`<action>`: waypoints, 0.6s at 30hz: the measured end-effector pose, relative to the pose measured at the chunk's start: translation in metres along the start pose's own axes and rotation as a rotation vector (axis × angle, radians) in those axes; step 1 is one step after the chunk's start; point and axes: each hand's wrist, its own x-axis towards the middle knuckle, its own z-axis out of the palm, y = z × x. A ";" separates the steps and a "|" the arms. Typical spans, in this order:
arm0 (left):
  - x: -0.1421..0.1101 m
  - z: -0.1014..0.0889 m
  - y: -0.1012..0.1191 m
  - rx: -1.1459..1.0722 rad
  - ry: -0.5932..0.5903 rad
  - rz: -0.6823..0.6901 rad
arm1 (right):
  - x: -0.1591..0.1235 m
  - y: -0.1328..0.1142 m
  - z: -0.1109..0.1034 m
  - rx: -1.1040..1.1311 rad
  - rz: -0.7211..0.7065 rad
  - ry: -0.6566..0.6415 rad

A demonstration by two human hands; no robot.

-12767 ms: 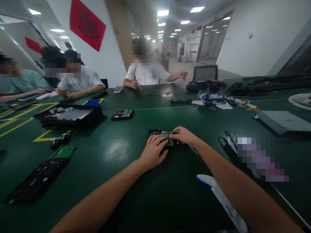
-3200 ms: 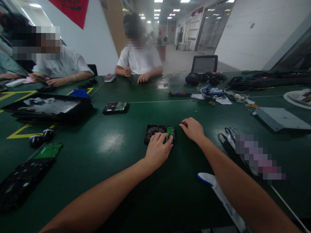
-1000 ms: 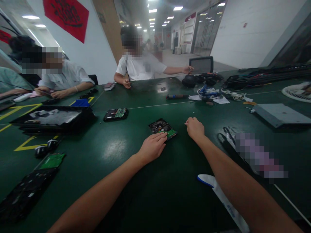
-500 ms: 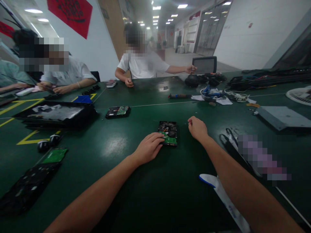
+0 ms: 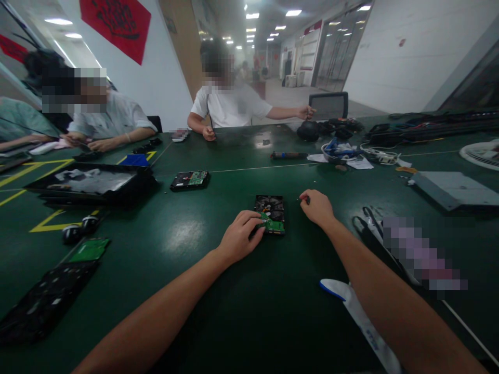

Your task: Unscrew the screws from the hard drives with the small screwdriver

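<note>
A black hard drive [image 5: 270,203] with a green circuit board [image 5: 273,225] at its near end lies on the green table [image 5: 234,291]. My left hand [image 5: 240,239] rests at the drive's near left corner, fingers curled and fingertips on the green board. My right hand [image 5: 317,206] is closed just right of the drive, with a small red-tipped tool [image 5: 305,197] showing at its fingers. The tool's tip is too small to make out.
A second hard drive [image 5: 189,179] lies further left, beside a black tray [image 5: 89,183]. A loose green board [image 5: 90,249] and a black panel [image 5: 42,301] lie at the near left. Scissors [image 5: 370,218], a white-and-blue object [image 5: 358,317] and a grey plate [image 5: 452,188] lie right. Several people sit across the table.
My left hand has turned the hard drive from lying sideways to lengthwise, green board toward me. My left fingers have curled onto the board. My right hand has stayed beside the drive.
</note>
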 end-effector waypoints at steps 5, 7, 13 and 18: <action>0.002 0.005 -0.005 0.034 0.101 -0.100 | -0.001 -0.001 0.000 -0.018 -0.010 0.015; 0.001 0.007 -0.010 0.031 0.124 -0.165 | -0.001 0.000 0.000 -0.018 -0.006 0.019; 0.000 0.009 -0.018 -0.003 0.110 -0.291 | 0.000 0.001 0.001 -0.002 -0.004 0.042; 0.000 0.008 -0.015 0.004 0.102 -0.261 | 0.000 0.002 -0.001 0.016 0.026 0.059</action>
